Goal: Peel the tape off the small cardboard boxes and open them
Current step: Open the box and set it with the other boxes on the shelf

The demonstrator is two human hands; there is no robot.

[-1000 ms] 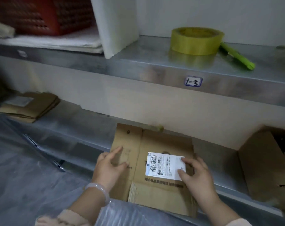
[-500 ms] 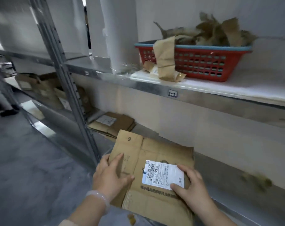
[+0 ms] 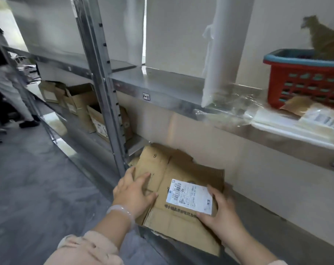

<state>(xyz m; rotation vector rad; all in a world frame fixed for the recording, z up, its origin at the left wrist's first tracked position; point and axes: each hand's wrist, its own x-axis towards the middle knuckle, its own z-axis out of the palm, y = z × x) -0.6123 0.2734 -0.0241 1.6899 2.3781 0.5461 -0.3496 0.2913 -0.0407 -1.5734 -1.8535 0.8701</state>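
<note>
Rack [image 3: 97, 73] tag [image 3: 146, 96] read "1-1". Flattened box [image 3: 181, 169] lay on the lower shelf by the post, label [image 3: 191, 197] reading "530-D5 A36". L hand [image 3: 133, 194] pressed flat on its left flap, fingers straight; R hand [image 3: 223, 213] gripped its right edge, thumb below label.

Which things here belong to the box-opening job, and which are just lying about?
Job: flattened cardboard box, its shipping label, left hand and right hand on it, open boxes further left.
Lying about: red basket, white roll, clear film.
</note>
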